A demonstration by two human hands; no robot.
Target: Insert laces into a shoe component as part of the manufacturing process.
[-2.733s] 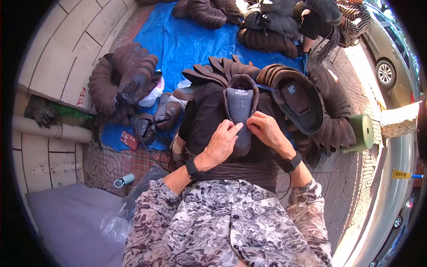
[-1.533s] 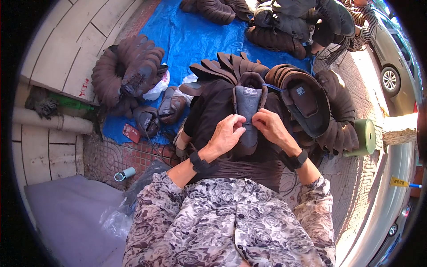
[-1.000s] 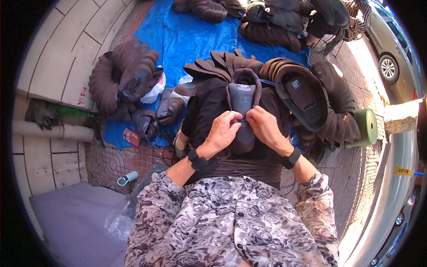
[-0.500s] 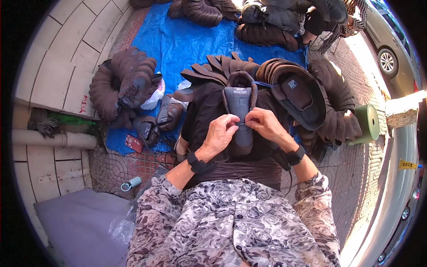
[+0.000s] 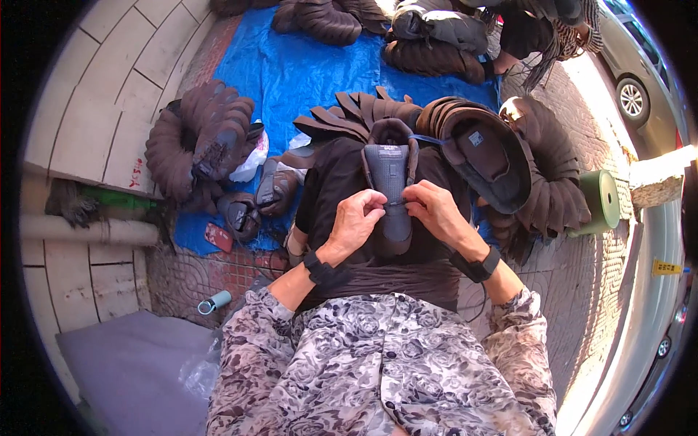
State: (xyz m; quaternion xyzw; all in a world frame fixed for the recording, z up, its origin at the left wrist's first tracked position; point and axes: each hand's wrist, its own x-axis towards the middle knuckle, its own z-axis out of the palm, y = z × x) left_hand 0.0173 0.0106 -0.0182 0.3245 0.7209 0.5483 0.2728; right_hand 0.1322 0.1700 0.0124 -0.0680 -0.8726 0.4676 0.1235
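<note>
A dark grey shoe upper [image 5: 393,171] lies on my dark-clad lap, its long tongue facing up and its rounded toe toward me. My left hand [image 5: 355,219] is at the left side of the tongue's lower part, thumb and forefinger pinched together. Opposite it, my right hand [image 5: 435,211] pinches at the same spot from the right. Whatever thin piece sits between the fingertips is too small to name. Just beyond the upper, a fanned row of brown shoe uppers [image 5: 363,116] curves to the right, ending in an upper with its insole side showing [image 5: 486,156].
Coiled stacks of brown uppers lie left [image 5: 200,134], right [image 5: 549,167] and far on a blue tarp [image 5: 298,65]. A green cylinder [image 5: 600,201] stands at right, a light-blue bottle [image 5: 214,301] at lower left. Another person's arm [image 5: 520,36] shows at upper right; a car [image 5: 647,65] is beyond.
Both hands stay at the tongue, with only slight finger shifts. The upper on my lap sits marginally lower in view. The other person at the upper right has shifted a little.
</note>
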